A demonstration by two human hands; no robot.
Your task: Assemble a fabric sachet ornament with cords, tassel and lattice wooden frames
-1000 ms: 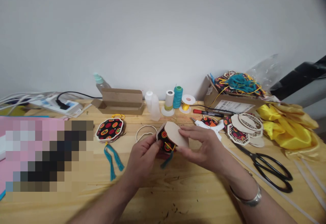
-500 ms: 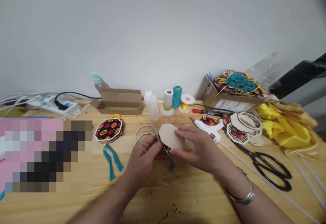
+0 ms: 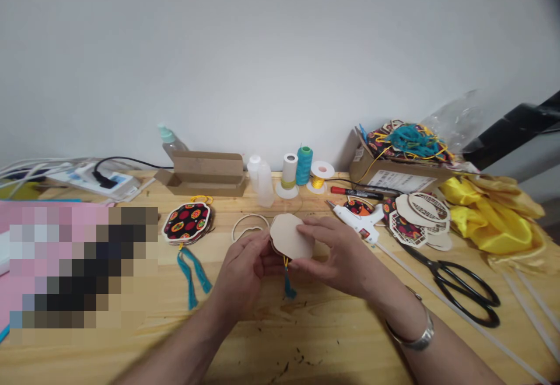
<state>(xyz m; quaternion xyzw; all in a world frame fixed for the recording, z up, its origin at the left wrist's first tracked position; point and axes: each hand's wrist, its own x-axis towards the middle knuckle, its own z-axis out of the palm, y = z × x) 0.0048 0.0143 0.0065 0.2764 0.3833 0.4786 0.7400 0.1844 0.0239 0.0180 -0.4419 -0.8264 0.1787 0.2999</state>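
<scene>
A scalloped pendant (image 3: 289,236) with a plain, pale wooden face is held over the middle of the table. A teal tassel (image 3: 289,286) on yellow cord hangs from its lower edge. My left hand (image 3: 242,265) grips its left side, with fingers curled underneath. On the right edge, my right hand (image 3: 343,256) pinches it between the thumb below and fingers on the face. A thin wooden ring frame (image 3: 250,217) lies just behind my left hand. Further left rests a finished-looking pendant (image 3: 188,223) with dark floral fabric, a scalloped wooden border and teal tassels.
A white glue gun (image 3: 361,221), black-handled scissors (image 3: 466,291) and cut wooden frames (image 3: 424,210) lie to the right. Thread spools (image 3: 304,166), bottles (image 3: 265,184) and an open cardboard box (image 3: 207,184) stand along the wall. Yellow satin (image 3: 494,216) is bunched at far right.
The pendant has shifted slightly left and its plain face has settled over the piece beneath. My left thumb has drawn back from the front edge; the tassel hangs more plainly in view.
</scene>
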